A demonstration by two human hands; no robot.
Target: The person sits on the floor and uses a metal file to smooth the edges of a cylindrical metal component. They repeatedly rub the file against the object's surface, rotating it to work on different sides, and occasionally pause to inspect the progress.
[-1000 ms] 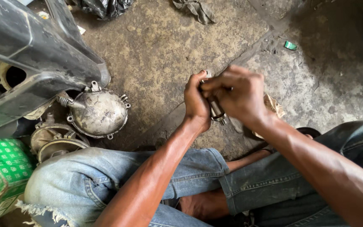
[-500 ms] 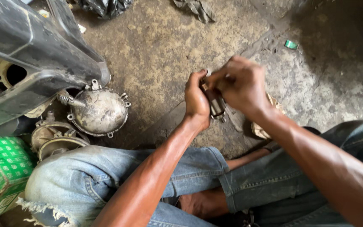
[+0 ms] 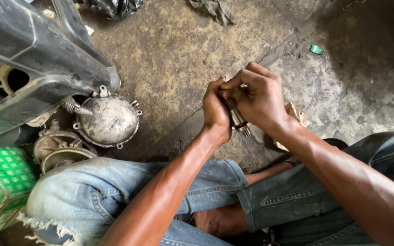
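Fingers: both sets curl tight round a small metal cylinder (image 3: 237, 118), only its lower tip pokes out between the palms.
Left hand (image 3: 215, 111): wraps it from the left.
Right hand (image 3: 258, 98): pinches the top, covers most of it.
Where: mid-scene, above the concrete floor (image 3: 174, 54).
Left side: round dirty metal cover (image 3: 108, 122), black plastic panel (image 3: 33, 50), green box (image 3: 1, 182).
Near: knees in blue jeans (image 3: 115, 196).
Far: grey rag (image 3: 215, 10), small green scrap (image 3: 316, 49).
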